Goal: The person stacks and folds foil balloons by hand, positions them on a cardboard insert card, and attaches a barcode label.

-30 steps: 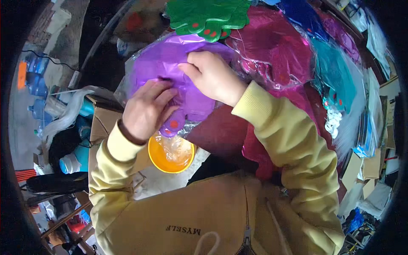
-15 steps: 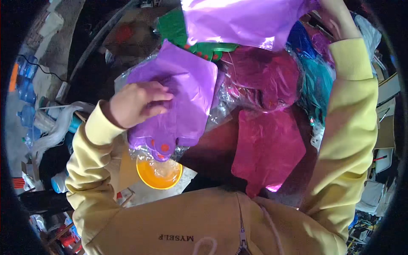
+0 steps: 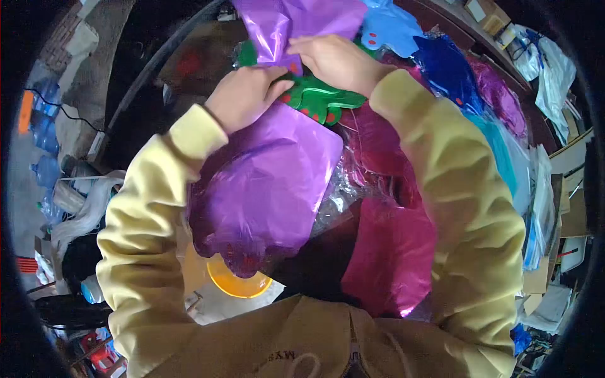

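Note:
At the top of the head view, a shiny purple foil piece hangs between my hands; it looks like a flat, uninflated foil balloon. My left hand is closed at its lower end, close to a red dot. My right hand pinches the foil just above that, fingers pointing left. Under my hands lies a green foil piece with red dots. Nearer my body is a stack of purple foil pieces with rounded lobes at the near end.
Crimson foil pieces lie to the right, some in clear plastic. Light blue, dark blue and teal foil lie farther right. A yellow bowl sits below the purple stack. Plastic bottles stand at left.
My right hand has come from the upper right to the middle with the purple foil. My left hand has left the purple stack and moved up to the foil's lower end.

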`<action>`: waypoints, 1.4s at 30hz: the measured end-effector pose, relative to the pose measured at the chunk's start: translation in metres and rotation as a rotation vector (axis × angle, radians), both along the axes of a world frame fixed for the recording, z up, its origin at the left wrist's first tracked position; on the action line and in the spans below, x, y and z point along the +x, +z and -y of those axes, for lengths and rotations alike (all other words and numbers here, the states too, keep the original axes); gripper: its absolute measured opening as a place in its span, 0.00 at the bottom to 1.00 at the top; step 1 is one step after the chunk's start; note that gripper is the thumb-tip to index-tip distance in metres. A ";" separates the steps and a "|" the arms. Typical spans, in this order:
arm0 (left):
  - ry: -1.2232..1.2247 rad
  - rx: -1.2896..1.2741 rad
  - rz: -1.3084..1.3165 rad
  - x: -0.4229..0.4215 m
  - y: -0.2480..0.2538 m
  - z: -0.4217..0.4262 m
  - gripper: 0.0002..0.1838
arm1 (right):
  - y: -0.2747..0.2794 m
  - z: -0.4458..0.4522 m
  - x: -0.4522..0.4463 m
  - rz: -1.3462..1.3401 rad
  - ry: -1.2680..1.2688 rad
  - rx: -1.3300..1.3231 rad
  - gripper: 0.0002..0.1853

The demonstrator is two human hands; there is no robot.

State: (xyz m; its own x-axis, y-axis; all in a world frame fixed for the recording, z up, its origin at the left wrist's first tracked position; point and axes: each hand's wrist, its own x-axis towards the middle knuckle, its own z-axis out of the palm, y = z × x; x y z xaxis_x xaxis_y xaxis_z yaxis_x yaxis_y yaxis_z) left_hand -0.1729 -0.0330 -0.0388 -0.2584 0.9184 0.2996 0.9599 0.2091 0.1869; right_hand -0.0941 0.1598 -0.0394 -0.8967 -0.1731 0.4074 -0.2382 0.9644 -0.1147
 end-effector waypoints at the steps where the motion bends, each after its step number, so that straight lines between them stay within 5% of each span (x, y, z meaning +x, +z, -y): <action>1: 0.065 -0.129 0.060 -0.002 0.000 -0.007 0.18 | -0.007 0.000 0.000 0.078 -0.035 -0.021 0.14; 3: -0.171 0.107 0.068 -0.015 -0.020 -0.022 0.19 | -0.009 -0.008 0.004 0.070 -0.079 0.000 0.13; 12: -0.244 0.003 0.075 0.009 -0.001 -0.022 0.17 | -0.014 -0.012 0.018 0.002 -0.028 -0.045 0.12; 15: -0.302 0.144 -0.023 0.029 -0.004 -0.002 0.16 | 0.004 0.004 0.022 -0.522 -0.003 -0.257 0.15; 18: -0.248 0.123 -0.168 0.035 -0.005 0.005 0.13 | 0.004 0.004 0.016 -0.542 0.097 -0.109 0.13; 21: -0.303 0.167 -0.200 0.028 -0.011 0.006 0.10 | -0.019 0.004 0.023 0.150 -0.022 -0.097 0.19; 26: -0.265 0.188 -0.109 0.019 -0.011 0.001 0.05 | -0.044 -0.003 0.015 -0.144 0.139 -0.305 0.24; 28: -0.254 0.207 -0.058 0.014 -0.009 -0.007 0.02 | -0.024 -0.001 0.020 0.250 -0.048 -0.312 0.24; 31: -0.154 0.134 0.296 0.007 -0.001 -0.012 0.03 | -0.015 -0.004 0.022 0.409 -0.054 -0.361 0.23; 34: -0.168 0.084 0.655 -0.007 -0.007 -0.015 0.02 | -0.029 -0.013 0.017 0.264 0.016 -0.358 0.22; 37: -0.149 0.078 0.657 -0.011 -0.007 -0.016 0.01 | -0.046 -0.013 0.015 0.028 0.021 -0.349 0.20; 42: -0.139 0.139 0.574 -0.017 -0.012 -0.023 0.02 | -0.024 -0.014 0.021 0.269 0.150 -0.338 0.19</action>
